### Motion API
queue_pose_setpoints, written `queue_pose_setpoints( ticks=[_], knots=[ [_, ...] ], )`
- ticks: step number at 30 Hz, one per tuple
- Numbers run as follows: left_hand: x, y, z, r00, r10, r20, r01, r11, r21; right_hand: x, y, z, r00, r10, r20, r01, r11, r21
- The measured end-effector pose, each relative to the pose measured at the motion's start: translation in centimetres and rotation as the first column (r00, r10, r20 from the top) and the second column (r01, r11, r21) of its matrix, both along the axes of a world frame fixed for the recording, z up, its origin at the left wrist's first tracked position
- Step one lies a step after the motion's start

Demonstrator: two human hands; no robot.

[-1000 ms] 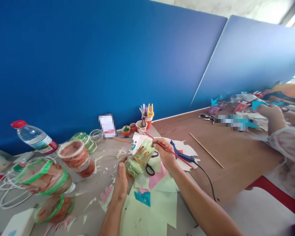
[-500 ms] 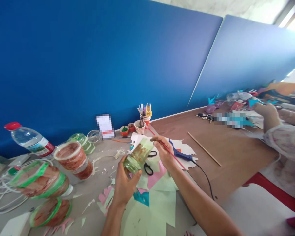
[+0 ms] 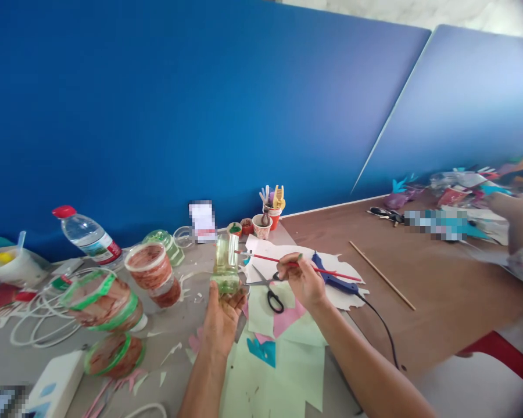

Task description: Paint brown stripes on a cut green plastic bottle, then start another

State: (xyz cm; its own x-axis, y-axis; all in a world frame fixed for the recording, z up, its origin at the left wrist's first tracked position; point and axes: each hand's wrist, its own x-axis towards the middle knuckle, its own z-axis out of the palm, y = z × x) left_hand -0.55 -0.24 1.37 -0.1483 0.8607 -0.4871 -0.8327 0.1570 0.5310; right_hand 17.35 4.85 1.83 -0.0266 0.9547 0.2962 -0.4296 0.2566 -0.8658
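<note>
My left hand (image 3: pixel 223 319) is wrapped round the lower end of a clear, greenish plastic container (image 3: pixel 227 258), held upright with brownish paint smears on it. In my right hand (image 3: pixel 305 281) is a thin red paintbrush (image 3: pixel 265 258), its tip pointing left and close to the container's side; whether it touches, I cannot tell. Below my hands lie black-handled scissors (image 3: pixel 275 301) and pale green paper (image 3: pixel 283 377). A blue glue gun (image 3: pixel 342 283) rests on white cut paper beyond my right hand. Small paint cups, one green (image 3: pixel 234 229) and one reddish (image 3: pixel 246 225), stand behind the container.
On the left stand a red-capped water bottle (image 3: pixel 91 238), a brown-painted cup (image 3: pixel 150 267) and green-banded painted containers (image 3: pixel 104 302) among white cables. A wooden stick (image 3: pixel 381 276) lies on the right. A co-worker's hand (image 3: pixel 516 215) is at far right. A blue partition (image 3: pixel 200 104) rises behind.
The container has gone from tilted to upright in my left hand. The brush has swung flatter, its tip now by the container. The view has shifted left.
</note>
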Motion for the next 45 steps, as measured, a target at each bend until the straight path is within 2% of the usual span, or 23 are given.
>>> queue_pose_setpoints(
  ticks=[5, 13, 20, 22, 27, 30, 36, 40, 45],
  knots=[
    [0.1, 0.0, -0.1, 0.999, -0.006, 0.032, 0.006, 1.000, 0.021, -0.4, 0.3, -0.5, 1.000, -0.026, 0.002, 0.026, 1.000, 0.001],
    [0.2, -0.2, -0.5, 0.999, -0.044, 0.003, 0.044, 0.998, 0.040, -0.7, 0.0, -1.0, 0.999, 0.025, 0.043, -0.025, 0.999, 0.019],
    [0.1, -0.3, -0.1, 0.995, -0.100, 0.009, 0.099, 0.992, 0.078, -0.8, -0.2, -1.1, 0.993, 0.052, 0.107, -0.053, 0.999, 0.004],
    [0.0, -0.2, -0.1, 0.995, -0.096, 0.018, 0.094, 0.993, 0.069, -0.7, -0.2, -1.0, 0.993, 0.066, 0.098, -0.065, 0.998, -0.021],
    [-0.1, -0.3, -0.4, 0.995, -0.100, 0.023, 0.098, 0.993, 0.072, -0.7, 0.0, -0.7, 1.000, -0.006, 0.005, 0.006, 0.999, -0.040],
    [-0.1, -0.3, -0.5, 0.993, -0.118, 0.018, 0.116, 0.989, 0.089, -0.8, 0.0, -0.6, 0.999, 0.028, 0.022, -0.027, 0.998, -0.052],
    [-0.1, -0.2, -0.2, 0.995, -0.095, 0.023, 0.094, 0.994, 0.062, -0.7, 0.0, -0.7, 1.000, 0.003, -0.013, -0.004, 0.996, -0.087],
    [-0.2, -0.2, -0.1, 0.995, -0.095, 0.022, 0.093, 0.994, 0.065, -0.7, 0.0, -0.5, 0.999, 0.042, 0.012, -0.040, 0.993, -0.114],
    [-0.7, 0.0, 0.0, 0.999, -0.003, 0.041, 0.001, 0.999, 0.038, -0.5, 0.3, -0.2, 0.998, -0.017, -0.061, 0.008, 0.989, -0.147]
  ],
)
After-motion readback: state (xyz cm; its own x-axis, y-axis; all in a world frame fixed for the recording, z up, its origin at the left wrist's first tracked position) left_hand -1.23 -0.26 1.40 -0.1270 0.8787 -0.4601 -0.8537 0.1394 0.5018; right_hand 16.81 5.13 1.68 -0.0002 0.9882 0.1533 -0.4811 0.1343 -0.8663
